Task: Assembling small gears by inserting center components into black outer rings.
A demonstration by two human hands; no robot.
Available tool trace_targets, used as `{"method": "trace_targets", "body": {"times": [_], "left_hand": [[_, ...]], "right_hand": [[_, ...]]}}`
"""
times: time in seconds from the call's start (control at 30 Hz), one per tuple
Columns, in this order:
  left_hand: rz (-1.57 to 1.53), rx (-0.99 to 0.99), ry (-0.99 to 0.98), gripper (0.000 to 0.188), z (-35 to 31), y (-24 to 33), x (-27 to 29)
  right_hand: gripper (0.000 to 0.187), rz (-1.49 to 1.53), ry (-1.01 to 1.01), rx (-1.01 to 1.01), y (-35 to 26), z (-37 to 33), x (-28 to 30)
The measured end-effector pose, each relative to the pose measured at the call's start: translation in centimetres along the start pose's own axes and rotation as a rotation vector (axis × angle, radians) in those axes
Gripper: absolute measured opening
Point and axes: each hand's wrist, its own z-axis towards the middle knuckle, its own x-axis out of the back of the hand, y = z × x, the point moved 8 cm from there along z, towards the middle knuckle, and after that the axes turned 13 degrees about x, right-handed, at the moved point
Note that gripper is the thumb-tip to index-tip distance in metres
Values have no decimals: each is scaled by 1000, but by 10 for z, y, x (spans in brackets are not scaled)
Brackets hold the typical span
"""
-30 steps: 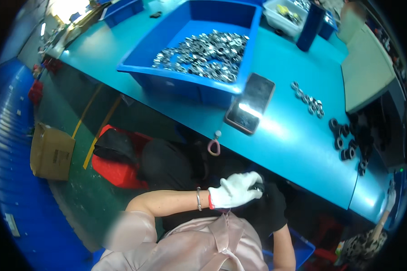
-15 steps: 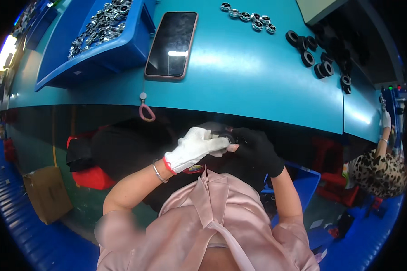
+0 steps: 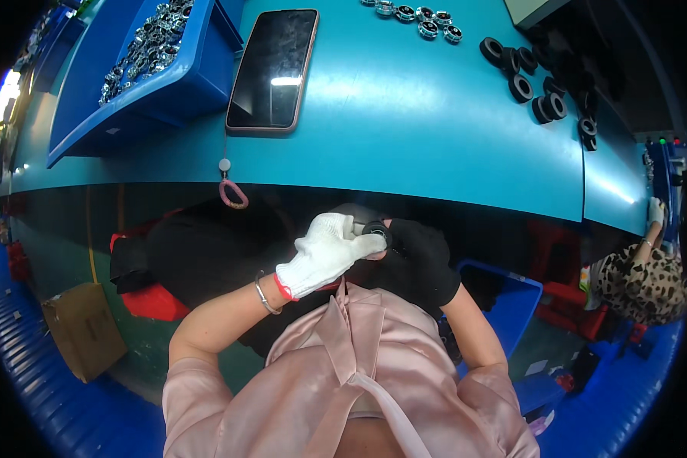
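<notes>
My left hand [image 3: 324, 252], in a white knit glove with a red cuff, and my right hand [image 3: 421, 261], in a black glove, meet in front of my waist, just below the bench edge. Between them is a small black ring [image 3: 375, 228] with a shiny part inside it. The left thumb presses on its near side. Bare fingertips of the right hand show beside the ring; the other right fingers are hard to make out against the dark background. Both hands are closed on it.
The turquoise bench [image 3: 404, 137] bears a phone [image 3: 273, 72], a blue bin [image 3: 149, 122] of shiny metal parts, several similar parts [image 3: 428, 30] and black rings [image 3: 520, 88]. A pink strap loop [image 3: 234, 194] hangs at its edge. Another blue bin [image 3: 515, 305] stands by my right arm; a co-worker [image 3: 640, 284] is far right.
The black ring now shows its round face between my hands. My right hand has shifted slightly left and turned. The bench has moved a little up and left in view.
</notes>
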Motion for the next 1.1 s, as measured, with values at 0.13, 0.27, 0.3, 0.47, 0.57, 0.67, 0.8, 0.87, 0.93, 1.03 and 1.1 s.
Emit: {"method": "trace_targets", "body": {"times": [0.13,0.27,0.3,0.47,0.57,0.67,0.8,0.87,0.93,1.03,1.1], "left_hand": [[165,15,69,20,-1,3,2],[283,95,89,24,1,6,7],[376,66,111,25,0,11,6],[-81,7,50,22,3,-4,3],[256,49,60,19,2,0,0],[422,70,89,16,6,-6,4],[315,-8,75,23,-1,3,3],[308,25,79,25,-5,2,2],[286,34,120,24,0,-8,6],[358,30,181,23,3,-10,13],[447,3,191,22,1,-2,11]], "right_hand": [[40,-54,-14,-73,6,-9,-9],[42,38,-177,-198,10,-6,-13],[42,38,-177,-199,11,-8,-12],[41,-73,-24,-137,4,-7,3],[45,-121,-149,-204,2,-3,-2],[48,-103,-247,-28,-4,4,-7],[48,-78,-210,-53,-2,3,-7],[50,-145,-194,-96,-3,2,-7],[50,-132,-169,-38,-6,4,-10],[47,-123,-128,32,-6,4,-15],[45,-142,-117,48,-10,3,-14]]}}
